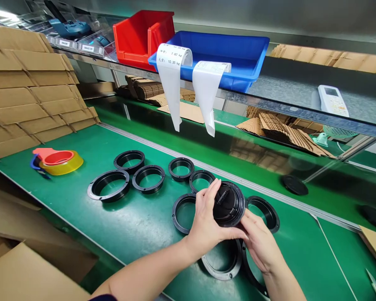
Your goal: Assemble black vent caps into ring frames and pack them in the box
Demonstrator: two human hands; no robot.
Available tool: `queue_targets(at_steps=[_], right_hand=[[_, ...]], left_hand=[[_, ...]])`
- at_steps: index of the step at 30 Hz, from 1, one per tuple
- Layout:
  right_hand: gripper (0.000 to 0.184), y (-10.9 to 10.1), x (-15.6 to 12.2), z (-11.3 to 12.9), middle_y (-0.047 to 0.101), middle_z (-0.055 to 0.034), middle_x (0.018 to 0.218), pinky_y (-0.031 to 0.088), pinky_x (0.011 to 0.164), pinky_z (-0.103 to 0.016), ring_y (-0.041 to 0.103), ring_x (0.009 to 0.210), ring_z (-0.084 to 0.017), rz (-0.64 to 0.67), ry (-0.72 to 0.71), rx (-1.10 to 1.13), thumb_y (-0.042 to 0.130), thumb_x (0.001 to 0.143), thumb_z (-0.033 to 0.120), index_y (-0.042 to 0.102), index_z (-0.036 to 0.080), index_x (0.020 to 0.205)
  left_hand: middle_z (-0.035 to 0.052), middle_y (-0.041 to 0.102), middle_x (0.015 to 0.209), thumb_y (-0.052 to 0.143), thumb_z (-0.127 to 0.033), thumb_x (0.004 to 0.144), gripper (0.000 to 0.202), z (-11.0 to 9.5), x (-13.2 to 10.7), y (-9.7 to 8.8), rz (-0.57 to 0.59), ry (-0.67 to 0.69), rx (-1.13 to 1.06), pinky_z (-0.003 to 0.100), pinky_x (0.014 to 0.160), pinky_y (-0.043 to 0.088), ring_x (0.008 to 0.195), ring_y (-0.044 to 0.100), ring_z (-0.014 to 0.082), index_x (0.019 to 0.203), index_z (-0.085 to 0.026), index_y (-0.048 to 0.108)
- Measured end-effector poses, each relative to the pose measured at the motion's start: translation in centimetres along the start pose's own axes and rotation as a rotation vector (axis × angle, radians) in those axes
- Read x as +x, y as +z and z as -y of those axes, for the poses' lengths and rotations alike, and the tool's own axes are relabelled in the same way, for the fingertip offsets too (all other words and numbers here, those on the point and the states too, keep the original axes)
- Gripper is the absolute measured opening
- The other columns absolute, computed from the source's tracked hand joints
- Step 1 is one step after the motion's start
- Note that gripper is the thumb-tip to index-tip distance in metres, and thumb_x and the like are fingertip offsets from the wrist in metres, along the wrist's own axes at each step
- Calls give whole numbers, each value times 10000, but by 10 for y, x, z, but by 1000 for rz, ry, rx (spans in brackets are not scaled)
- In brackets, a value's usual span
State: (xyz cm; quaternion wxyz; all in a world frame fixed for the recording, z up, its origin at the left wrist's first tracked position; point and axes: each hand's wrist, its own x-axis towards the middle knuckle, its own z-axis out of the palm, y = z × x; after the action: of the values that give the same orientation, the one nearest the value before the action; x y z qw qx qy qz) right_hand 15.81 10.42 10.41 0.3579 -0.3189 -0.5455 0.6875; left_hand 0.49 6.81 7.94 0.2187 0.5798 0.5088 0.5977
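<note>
Now | left hand, right hand grip black round part | black rings surround them on green bench

Green workbench under a shelf

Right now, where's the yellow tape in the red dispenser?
Head view: the tape sits on the green workbench, left of the black plastic rings, beside stacked cardboard sheets.

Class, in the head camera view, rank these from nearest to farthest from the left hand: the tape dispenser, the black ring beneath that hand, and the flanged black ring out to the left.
1. Black ring: beneath the left hand.
2. Flanged black ring: farther left.
3. Tape dispenser: farthest left, by the stacked cardboard.
</note>
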Motion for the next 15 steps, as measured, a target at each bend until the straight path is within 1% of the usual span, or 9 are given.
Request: queue_targets(at_steps=[2, 4, 5, 8, 9, 11, 13, 14, 15], right_hand=[[464, 2, 0, 3, 707, -106, 1110, 548, 920, -424, 641, 1065, -306, -51, 23, 66, 611, 937, 618, 737, 218, 1135], [532, 2, -1, 5, 702, -120, 1122, 546, 930, -442, 634, 1087, -317, -62, 26, 71, 575, 934, 668, 728, 201, 1138], [523, 1, -1, 4, 693, -123, 1151, 531, 959, -445, 620, 1116, -317, -56, 28, 50, 607, 927, 649, 717, 193, 1157], [445, -1, -1, 3, 666, -117, 1225, 474, 1042, -437, 588, 1171, -305, -45, 24, 8, 745, 895, 491, 687, 180, 1208], [419, -2, -1, 3, 666, -115, 1224, 471, 1046, -435, 591, 1168, -301, -45, 22, 28, 759, 894, 452, 687, 177, 1203], [369, -4, -1, 3, 677, -116, 1194, 496, 1014, -439, 609, 1141, -300, -36, 18, 123, 743, 912, 429, 697, 172, 1173], [329, -6, 0, 5, 689, -115, 1153, 530, 970, -437, 629, 1109, -297, -7, 16, 227, 736, 919, 412, 705, 173, 1142], [315, -6, 1, 5, 693, -115, 1136, 542, 951, -434, 637, 1094, -294, 15, 21, 271, 736, 920, 406, 708, 174, 1131], [309, -6, 1, 5, 696, -115, 1122, 552, 936, -427, 646, 1078, -289, 40, 28, 305, 737, 918, 404, 709, 174, 1123]], left_hand=[[117, 365, 1496, 924, -571, 538, 1213, 0, 1, 0, 11, -36, -12, 594, 1123, 330, 1326, 375, 380, 1530, -358, 260], [118, 372, 1497, 925, -567, 541, 1206, 0, 1, 0, 27, -69, -23, 600, 1125, 324, 1323, 381, 385, 1531, -350, 271], [116, 375, 1498, 928, -559, 541, 1203, -1, 1, 1, 35, -79, -27, 601, 1130, 318, 1324, 382, 385, 1530, -351, 275], [99, 367, 1515, 948, -529, 511, 1217, 0, 1, 0, 55, -62, -44, 590, 1161, 278, 1368, 337, 384, 1523, -367, 291], [90, 344, 1533, 955, -520, 499, 1221, 0, 1, 0, 50, -45, -53, 585, 1179, 250, 1397, 300, 384, 1518, -377, 297], [63, 251, 1588, 963, -488, 506, 1227, 2, 3, -1, 4, -12, -120, 563, 1213, 186, 1454, 214, 375, 1515, -407, 272], [43, 123, 1631, 969, -424, 540, 1244, 3, 5, -2, -81, 9, -264, 532, 1233, 140, 1491, 136, 355, 1520, -431, 204], [45, 81, 1639, 968, -388, 560, 1261, 3, 7, -3, -101, 6, -360, 520, 1235, 140, 1498, 122, 345, 1525, -435, 158], [57, 62, 1642, 963, -370, 579, 1285, 4, 9, -3, -86, -4, -477, 517, 1231, 158, 1499, 130, 340, 1530, -435, 102]])
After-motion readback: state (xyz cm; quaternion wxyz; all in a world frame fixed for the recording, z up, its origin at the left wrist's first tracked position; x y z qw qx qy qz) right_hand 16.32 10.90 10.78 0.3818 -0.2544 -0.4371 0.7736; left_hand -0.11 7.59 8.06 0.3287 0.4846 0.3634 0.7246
